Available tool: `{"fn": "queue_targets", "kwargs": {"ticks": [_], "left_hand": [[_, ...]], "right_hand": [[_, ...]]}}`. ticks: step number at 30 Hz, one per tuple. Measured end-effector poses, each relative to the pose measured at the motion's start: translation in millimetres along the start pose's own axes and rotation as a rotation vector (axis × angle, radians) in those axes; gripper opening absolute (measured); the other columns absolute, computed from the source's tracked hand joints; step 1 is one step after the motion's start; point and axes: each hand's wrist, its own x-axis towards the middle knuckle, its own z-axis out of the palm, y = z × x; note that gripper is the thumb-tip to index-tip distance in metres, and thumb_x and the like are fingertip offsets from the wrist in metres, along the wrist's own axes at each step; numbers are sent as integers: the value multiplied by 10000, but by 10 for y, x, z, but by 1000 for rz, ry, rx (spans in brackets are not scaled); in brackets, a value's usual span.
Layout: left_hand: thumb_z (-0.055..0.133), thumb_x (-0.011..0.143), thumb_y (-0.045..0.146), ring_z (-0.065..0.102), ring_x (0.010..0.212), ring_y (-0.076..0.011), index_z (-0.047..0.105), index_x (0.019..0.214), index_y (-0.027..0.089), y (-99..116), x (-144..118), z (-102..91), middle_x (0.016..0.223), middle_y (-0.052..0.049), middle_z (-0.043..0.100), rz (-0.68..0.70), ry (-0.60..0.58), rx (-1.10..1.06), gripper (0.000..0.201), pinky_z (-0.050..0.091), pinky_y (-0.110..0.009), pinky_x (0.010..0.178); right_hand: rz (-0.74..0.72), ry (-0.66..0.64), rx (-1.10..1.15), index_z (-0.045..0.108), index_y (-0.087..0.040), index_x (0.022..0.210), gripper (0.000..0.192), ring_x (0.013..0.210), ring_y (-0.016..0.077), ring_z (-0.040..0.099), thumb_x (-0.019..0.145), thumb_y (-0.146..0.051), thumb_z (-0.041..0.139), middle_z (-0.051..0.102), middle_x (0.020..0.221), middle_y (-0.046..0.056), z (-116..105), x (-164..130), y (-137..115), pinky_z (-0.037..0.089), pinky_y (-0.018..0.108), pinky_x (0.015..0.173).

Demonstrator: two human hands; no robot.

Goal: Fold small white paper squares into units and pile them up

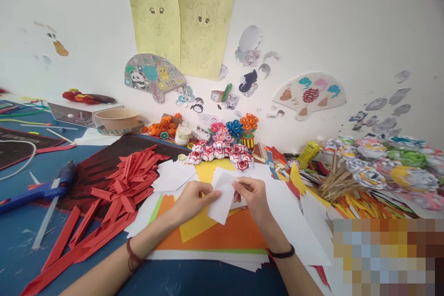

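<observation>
At the centre of the frame, a white paper [222, 196] is held up above a layered pile; left hand [194, 200] has thumb and fingers pinched on its left edge; right hand [255, 196] has thumb and fingertips pinched together at its upper right edge; whether the paper is one layer or several, cannot tell.

Handling (judged): very light, thin, fairly crisp; likely to take a crease readily and to buckle or tear if pulled hard; smooth face may slip a little, so best gripped near edges or corners, with flat finger pads.

Surface: blue table [204, 280], bare along the bottom edge; under the hands, orange paper [225, 237] with a yellow sheet [192, 231] on top and white sheets [287, 222] spread to the right; left of centre, a heap of red folded strips [130, 189]; far left, a blue glue gun [52, 188]; behind the pile, red-and-white paper flowers [218, 151].

Room: pale wall [312, 9], with two yellow drawings [204, 37] at upper centre and a decorated fan [312, 95] right of them; lower right corner pixelated, contents unreadable.
</observation>
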Motion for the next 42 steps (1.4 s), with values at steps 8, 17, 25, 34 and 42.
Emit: {"fn": "queue_targets", "kwargs": {"ticks": [8, 17, 25, 34, 42], "left_hand": [[442, 843, 509, 287, 534, -83, 445, 540, 139, 18, -27, 14, 548, 38, 358, 11, 31, 64, 478, 207, -230, 502], [468, 835, 497, 293, 528, -79, 414, 521, 142, 3, -15, 25, 527, 46, 339, 18, 52, 115, 477, 213, -219, 501], [479, 838, 458, 432, 534, -98, 580, 569, 131, -4, -1, 28, 560, 6, 568, -14, 19, 67, 435, 303, -215, 538], [426, 873, 417, 470, 592, -115, 629, 634, 135, -13, 4, -54, 637, -14, 627, 22, -10, 102, 421, 321, -220, 578], [411, 874, 432, 464, 639, -124, 598, 718, 134, 22, 25, -69, 685, -8, 579, 61, 128, 12, 384, 336, -218, 578]], "right_hand": [[-39, 42, -73, 623, -147, 596, 244, 442, 119, 501, 793, -291, 605, 551, 454, -2, -32, 6, -33, 383, 230, 476], [-39, 101, -71, 599, -154, 558, 270, 440, 124, 496, 789, -295, 605, 549, 445, -2, -57, 24, 25, 387, 239, 484], [-34, 166, -70, 587, -160, 540, 288, 444, 122, 486, 795, -292, 594, 556, 449, -1, -83, 31, 53, 383, 239, 488], [-3, 198, -30, 596, -155, 553, 274, 446, 118, 492, 784, -301, 607, 583, 467, 10, -62, 43, 18, 394, 235, 489], [70, 58, 32, 644, -131, 634, 281, 502, 139, 574, 780, -369, 611, 636, 542, 42, -45, 52, 16, 462, 249, 532]]}}
